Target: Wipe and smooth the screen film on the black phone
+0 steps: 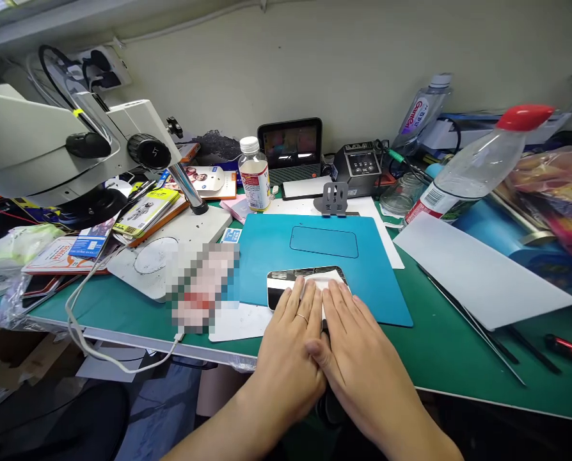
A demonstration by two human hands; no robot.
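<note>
A smartphone with a glossy dark front lies near the front edge of a blue work mat. Over part of its face is a thin white sheet or wipe. My left hand rests on the white sheet and phone, fingers stretched out flat, a ring on one finger. Beside it, touching, my right hand also lies flat on the sheet with its fingers extended. Together the hands hide most of the phone's lower side. Farther back on the mat sits a clear phone-shaped piece with a black outline.
A microscope stands at left above books and a white base. A pixelated item with a white cable lies nearby. Bottles, a display and a black control box line the back. Tweezers and white card lie right.
</note>
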